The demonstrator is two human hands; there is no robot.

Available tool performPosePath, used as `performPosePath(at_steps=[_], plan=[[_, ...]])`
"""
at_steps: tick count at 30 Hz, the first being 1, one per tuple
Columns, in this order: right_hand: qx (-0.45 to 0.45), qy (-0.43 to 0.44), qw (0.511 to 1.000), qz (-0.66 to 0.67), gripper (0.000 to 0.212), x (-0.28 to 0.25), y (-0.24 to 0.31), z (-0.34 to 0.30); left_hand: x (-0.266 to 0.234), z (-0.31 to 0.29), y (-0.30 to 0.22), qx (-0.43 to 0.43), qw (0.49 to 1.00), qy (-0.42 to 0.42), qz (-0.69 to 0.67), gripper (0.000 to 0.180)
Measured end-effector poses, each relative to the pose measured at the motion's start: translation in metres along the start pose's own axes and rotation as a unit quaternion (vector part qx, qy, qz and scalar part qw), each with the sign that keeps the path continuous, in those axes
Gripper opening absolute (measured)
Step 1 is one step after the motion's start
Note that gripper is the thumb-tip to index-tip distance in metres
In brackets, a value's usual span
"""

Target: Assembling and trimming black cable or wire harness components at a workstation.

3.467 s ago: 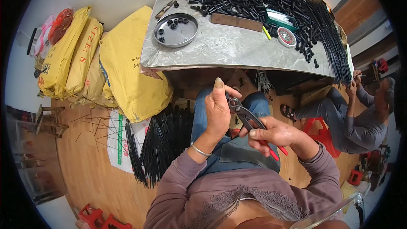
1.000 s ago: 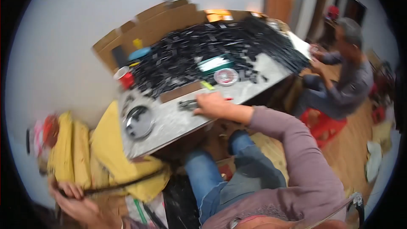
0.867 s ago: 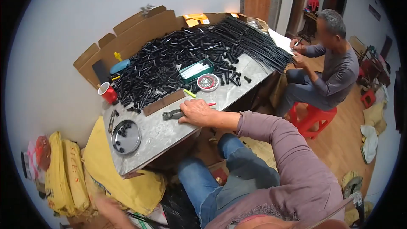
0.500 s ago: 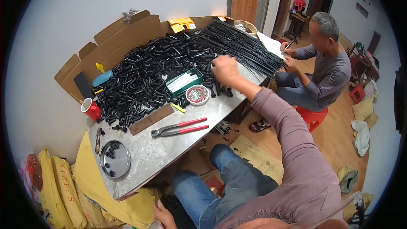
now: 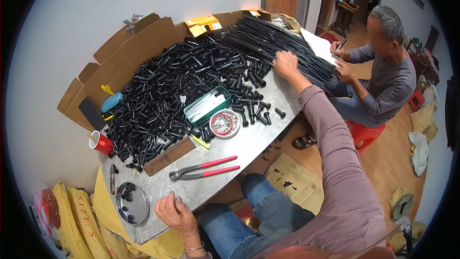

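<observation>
My right hand (image 5: 286, 64) is at the near side of a bundle of thin, long black rods (image 5: 282, 43) on the table. Its fingers are curled closed on the rods' edge, and the fingertips are partly hidden. My left hand (image 5: 176, 212) hangs over the table's near edge, right of a round metal dish (image 5: 132, 204) with a few small black parts. Its thumb stands apart from loosely bent fingers, and nothing shows in it. Between the hands lie red-handled pincers (image 5: 203, 168). A large heap of short black tubular parts (image 5: 177, 81) covers the table's back.
Around the heap stand a green box of white strips (image 5: 207, 106), a round tub of small metal bits (image 5: 224, 123), a brown flat bar (image 5: 169, 157) and a red cup (image 5: 101, 142). Cardboard (image 5: 129, 43) walls the back. Another person (image 5: 378, 76) sits writing at the right.
My right hand has moved right, from above the black parts to the rods. My left hand has risen from below the table edge to beside the dish. The view has shifted slightly.
</observation>
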State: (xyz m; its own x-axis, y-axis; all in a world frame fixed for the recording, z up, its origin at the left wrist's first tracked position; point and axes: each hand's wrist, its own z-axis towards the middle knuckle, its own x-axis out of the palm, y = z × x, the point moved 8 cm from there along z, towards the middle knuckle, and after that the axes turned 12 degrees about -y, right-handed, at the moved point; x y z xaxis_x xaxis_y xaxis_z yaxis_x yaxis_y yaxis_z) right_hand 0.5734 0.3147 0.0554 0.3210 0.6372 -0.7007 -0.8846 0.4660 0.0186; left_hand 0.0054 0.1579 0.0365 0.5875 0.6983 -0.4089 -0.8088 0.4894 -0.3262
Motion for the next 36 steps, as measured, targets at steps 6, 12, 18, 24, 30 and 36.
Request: performPosePath(at_steps=[6,12,18,24,30,36], plan=[[0.042,0.081,0.996,0.002,0.026,-0.013,0.009,0.018,0.002,-0.001,0.0,0.006,0.999,-0.011,0.048,0.028],[0.057,0.108,0.992,0.008,0.031,-0.005,0.01,0.017,0.002,0.001,0.0,-0.005,0.999,0.002,0.037,0.03],[0.179,0.211,0.953,0.124,0.043,0.013,-0.009,0.008,0.002,0.003,-0.003,0.007,0.999,0.004,0.039,0.029],[0.147,0.188,0.969,0.066,0.047,0.02,-0.011,0.022,0.005,0.002,-0.005,0.019,0.999,0.006,0.047,0.028],[0.156,0.216,0.957,0.112,0.051,0.004,0.016,0.011,0.006,0.002,-0.002,0.014,0.998,0.007,0.061,0.03],[0.148,0.219,0.96,0.097,0.047,0.006,0.014,0.013,0.008,0.001,-0.001,0.007,0.998,0.015,0.059,0.034]])
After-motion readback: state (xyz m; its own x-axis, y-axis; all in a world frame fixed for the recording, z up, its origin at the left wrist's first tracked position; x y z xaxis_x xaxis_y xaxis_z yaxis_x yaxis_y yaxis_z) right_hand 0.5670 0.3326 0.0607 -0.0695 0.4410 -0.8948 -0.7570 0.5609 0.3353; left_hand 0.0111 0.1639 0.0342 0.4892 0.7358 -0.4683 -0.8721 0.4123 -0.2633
